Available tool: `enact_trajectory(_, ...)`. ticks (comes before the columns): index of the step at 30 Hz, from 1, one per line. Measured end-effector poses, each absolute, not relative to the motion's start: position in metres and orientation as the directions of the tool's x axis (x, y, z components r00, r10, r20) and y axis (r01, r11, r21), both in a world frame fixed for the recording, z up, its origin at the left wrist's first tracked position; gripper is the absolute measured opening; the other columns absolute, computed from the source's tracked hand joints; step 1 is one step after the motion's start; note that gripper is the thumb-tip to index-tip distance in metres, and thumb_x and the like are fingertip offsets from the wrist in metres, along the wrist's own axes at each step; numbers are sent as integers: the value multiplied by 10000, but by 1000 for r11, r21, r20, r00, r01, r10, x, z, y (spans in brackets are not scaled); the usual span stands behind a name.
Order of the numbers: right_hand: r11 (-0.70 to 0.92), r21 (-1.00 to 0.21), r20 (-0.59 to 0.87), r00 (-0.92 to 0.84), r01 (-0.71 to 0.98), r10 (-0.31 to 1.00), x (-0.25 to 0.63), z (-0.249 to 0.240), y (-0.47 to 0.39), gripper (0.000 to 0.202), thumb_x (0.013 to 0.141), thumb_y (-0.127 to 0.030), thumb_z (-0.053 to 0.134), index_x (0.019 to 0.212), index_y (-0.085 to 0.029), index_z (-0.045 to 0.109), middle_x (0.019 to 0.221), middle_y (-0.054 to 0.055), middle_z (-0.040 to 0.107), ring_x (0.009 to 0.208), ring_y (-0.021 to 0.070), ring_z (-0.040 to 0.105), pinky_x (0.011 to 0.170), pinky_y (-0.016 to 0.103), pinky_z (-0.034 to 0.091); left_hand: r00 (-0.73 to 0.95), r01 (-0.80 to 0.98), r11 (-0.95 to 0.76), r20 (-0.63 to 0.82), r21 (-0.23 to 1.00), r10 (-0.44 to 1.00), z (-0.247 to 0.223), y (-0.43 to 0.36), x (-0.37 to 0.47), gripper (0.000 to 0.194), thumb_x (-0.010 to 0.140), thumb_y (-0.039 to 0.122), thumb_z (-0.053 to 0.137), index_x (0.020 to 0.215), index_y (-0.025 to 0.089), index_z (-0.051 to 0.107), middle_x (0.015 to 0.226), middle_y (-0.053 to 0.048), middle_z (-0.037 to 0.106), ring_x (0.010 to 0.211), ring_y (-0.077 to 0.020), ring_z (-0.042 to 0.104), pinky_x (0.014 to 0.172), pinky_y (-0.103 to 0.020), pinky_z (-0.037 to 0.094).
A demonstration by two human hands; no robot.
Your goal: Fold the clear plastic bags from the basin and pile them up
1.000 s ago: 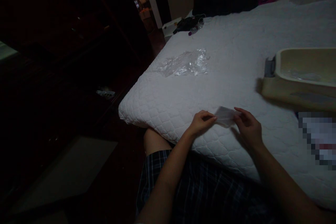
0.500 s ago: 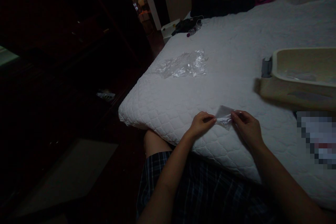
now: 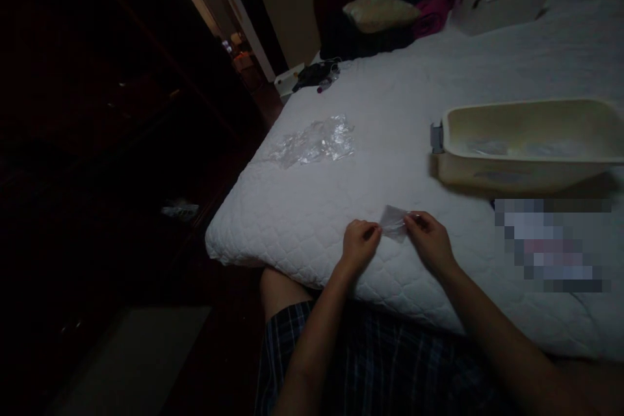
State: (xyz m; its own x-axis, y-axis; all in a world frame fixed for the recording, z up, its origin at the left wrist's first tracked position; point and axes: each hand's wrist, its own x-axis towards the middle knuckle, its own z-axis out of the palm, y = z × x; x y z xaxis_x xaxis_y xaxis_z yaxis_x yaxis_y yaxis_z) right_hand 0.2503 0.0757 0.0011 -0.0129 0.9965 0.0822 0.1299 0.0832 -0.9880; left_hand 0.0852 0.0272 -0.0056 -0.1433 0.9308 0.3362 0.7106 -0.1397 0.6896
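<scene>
At the left, a crumpled sheet of clear, shiny plastic (image 3: 316, 141) is spread on the white quilted bed cover (image 3: 287, 218). Nearer the front edge, the left side of a small, translucent, greyish piece of plastic film (image 3: 393, 223) is pinched between thumb and fingertips by the left hand (image 3: 359, 244); its right upper edge is pinched likewise by the right hand (image 3: 431, 240). The film is held between them, above the cover. For good handling, it is probably best gripped lightly at its margins and drawn evenly, so that creasing or tearing is avoided. Farther right, a long, cream-coloured plastic bin with a grey side latch (image 3: 529, 175) is seen, clear plastic lying inside.
</scene>
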Motion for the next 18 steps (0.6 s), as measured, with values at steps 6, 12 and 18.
enact_trajectory(6, 18, -1000, 18, 12, -21, 1000, 257, 5, 76, 415, 669, -587, 678, 822, -204, 624, 728, 19, 639, 661, 161, 582, 615, 299, 493, -52, 755, -252, 438, 606, 898, 4, 33, 92, 126, 865, 233, 582, 915, 171, 680, 875, -55, 680, 848, -174, 608, 797, -325, 519)
enact_trajectory(12, 10, -999, 6, 65, -50, 998, 271, 6, 77, 428, 653, -593, 695, 816, -203, 632, 746, 21, 654, 679, 163, 602, 634, 302, 506, 147, 881, -358, 540, 309, 829, -4, 35, 107, 242, 843, 160, 554, 1074, 130, 620, 1155, -150, 636, 1113, -261, 582, 952, -455, 496)
enact_trajectory(18, 10, -999, 13, 86, 40, 996, 317, 32, 83, 454, 635, -607, 713, 818, -195, 660, 765, 40, 678, 690, 175, 618, 666, 324, 517, 189, 892, -364, 512, 267, 838, -12, 32, 111, 255, 866, 134, 516, 1105, 133, 604, 1193, -174, 628, 1186, -275, 563, 984, -499, 481)
